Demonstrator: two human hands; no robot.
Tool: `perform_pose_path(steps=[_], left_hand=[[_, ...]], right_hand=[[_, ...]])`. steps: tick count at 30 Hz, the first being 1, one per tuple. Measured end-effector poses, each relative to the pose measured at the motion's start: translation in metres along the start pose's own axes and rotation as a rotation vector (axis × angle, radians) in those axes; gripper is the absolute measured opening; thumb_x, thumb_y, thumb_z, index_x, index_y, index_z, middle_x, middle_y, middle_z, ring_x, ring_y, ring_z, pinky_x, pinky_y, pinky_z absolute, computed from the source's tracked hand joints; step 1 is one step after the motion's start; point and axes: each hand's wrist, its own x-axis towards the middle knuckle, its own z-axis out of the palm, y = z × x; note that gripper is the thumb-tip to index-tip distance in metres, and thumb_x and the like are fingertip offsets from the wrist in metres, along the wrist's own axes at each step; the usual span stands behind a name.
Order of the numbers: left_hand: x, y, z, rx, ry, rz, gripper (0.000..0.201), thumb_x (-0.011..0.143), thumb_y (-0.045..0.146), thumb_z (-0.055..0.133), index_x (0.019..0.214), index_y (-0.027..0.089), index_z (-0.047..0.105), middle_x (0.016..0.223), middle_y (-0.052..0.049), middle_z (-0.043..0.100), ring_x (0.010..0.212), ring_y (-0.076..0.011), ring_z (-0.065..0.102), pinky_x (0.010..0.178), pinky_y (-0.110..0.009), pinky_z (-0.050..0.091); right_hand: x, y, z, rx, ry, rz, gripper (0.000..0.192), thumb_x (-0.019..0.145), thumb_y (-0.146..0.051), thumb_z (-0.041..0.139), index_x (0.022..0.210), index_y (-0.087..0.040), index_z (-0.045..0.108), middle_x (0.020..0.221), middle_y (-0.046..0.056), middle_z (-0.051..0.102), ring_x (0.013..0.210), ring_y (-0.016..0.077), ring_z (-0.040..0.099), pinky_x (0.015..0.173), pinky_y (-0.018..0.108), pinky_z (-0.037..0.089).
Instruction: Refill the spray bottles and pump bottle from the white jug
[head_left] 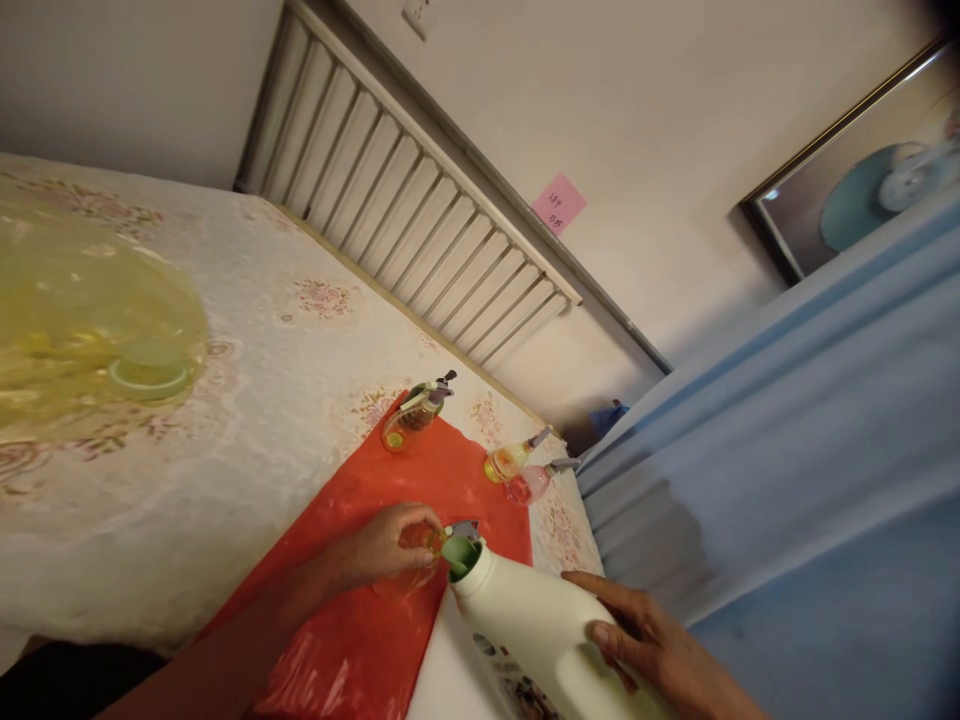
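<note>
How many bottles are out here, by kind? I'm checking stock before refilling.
Small pump bottles: 4, namely one green-yellow, one orange, one pink, and one held in the left hand
Large white bottle, held by the right hand: 1
Total: 5

The worktop [247, 400] carries a pale cloth printed with faded floral motifs. A red mat [390, 560] lies flat on its near part, one edge running close to the worktop's right edge. Three small pump bottles stand on the mat: an amber one [411, 418] at the far corner, an orange one [510, 460] and a pink one [531, 483] just beside each other near the right edge. A translucent yellow object [82, 320] rests at the left.
</note>
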Motion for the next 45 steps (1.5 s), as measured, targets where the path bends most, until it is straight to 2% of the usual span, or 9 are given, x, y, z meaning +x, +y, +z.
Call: perform_pose_path(steps=[10, 24, 36, 45], left_hand=[[0.0, 0.005, 0.001, -0.001, 0.005, -0.005, 0.023, 0.072, 0.017, 0.063, 0.094, 0.023, 0.067, 0.102, 0.001, 0.07, 0.1, -0.0228, 0.063, 0.09, -0.032, 0.047], [-0.004, 0.024, -0.002, 0.014, 0.006, -0.064, 0.023, 0.072, 0.022, 0.064, 0.095, 0.024, 0.068, 0.102, 0.001, 0.071, 0.101, -0.0222, 0.064, 0.09, -0.032, 0.049], [-0.002, 0.009, 0.0, 0.03, 0.016, -0.025, 0.027, 0.072, 0.019, 0.066, 0.098, 0.025, 0.069, 0.105, 0.001, 0.072, 0.104, -0.0246, 0.064, 0.093, -0.034, 0.048], [-0.003, 0.015, 0.0, 0.022, 0.006, -0.049, 0.025, 0.073, 0.02, 0.066, 0.098, 0.023, 0.07, 0.104, 0.001, 0.072, 0.104, -0.0249, 0.063, 0.093, -0.033, 0.047]], right_hand=[[0.002, -0.007, -0.005, -0.045, 0.0, 0.028, 0.061, 0.09, -0.059, 0.057, 0.138, -0.021, 0.056, 0.077, 0.0, 0.055, 0.064, 0.0123, 0.049, 0.05, 0.019, 0.042], [0.004, -0.015, -0.012, -0.067, -0.012, 0.06, 0.064, 0.09, -0.059, 0.058, 0.139, -0.018, 0.055, 0.072, -0.001, 0.051, 0.061, 0.0115, 0.047, 0.049, 0.018, 0.041], [0.005, -0.021, -0.014, -0.096, -0.037, 0.028, 0.061, 0.091, -0.058, 0.056, 0.138, -0.019, 0.057, 0.071, -0.001, 0.052, 0.059, 0.0106, 0.046, 0.048, 0.018, 0.041], [0.005, -0.022, -0.015, -0.087, -0.024, 0.053, 0.065, 0.09, -0.06, 0.057, 0.139, -0.017, 0.056, 0.071, -0.001, 0.051, 0.059, 0.0104, 0.045, 0.048, 0.018, 0.04]])
